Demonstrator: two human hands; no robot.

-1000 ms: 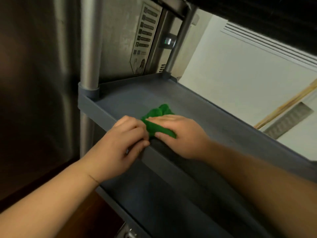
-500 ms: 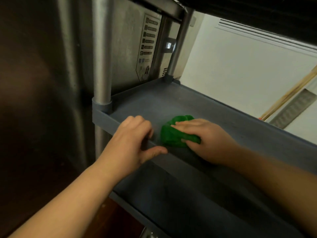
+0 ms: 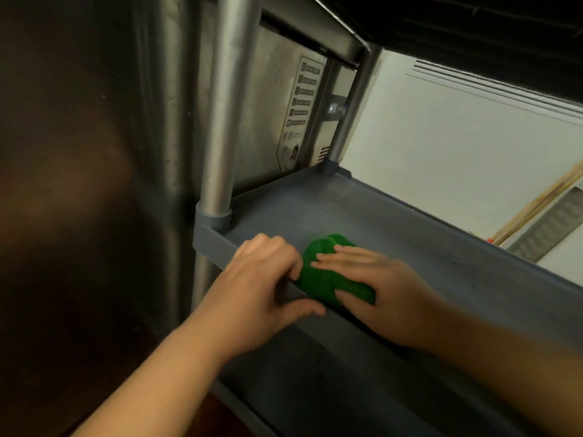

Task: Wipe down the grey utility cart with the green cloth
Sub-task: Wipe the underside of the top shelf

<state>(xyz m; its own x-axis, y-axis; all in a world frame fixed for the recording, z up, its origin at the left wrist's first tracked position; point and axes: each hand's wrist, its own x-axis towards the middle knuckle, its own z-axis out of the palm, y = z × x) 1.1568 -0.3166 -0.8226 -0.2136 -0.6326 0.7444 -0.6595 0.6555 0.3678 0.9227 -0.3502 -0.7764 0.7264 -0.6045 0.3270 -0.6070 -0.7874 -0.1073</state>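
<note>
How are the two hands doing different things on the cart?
The right hand lies flat with straight fingers on the green cloth, pressing it onto the shelf. The left hand touches no cloth: its fingers curl over the shelf's front rim, thumb on the outside. The right hand is inside the shelf; the left hand sits at its edge. Both are bare and close together.

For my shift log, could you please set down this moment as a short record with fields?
cloth: green, bunched, on the cart's middle shelf near its front rim
right hand: flat on the cloth, fingers straight
left hand: grips the front rim, thumb outside
posts: metal, one at the near corner
behind: steel appliance with a label
</note>
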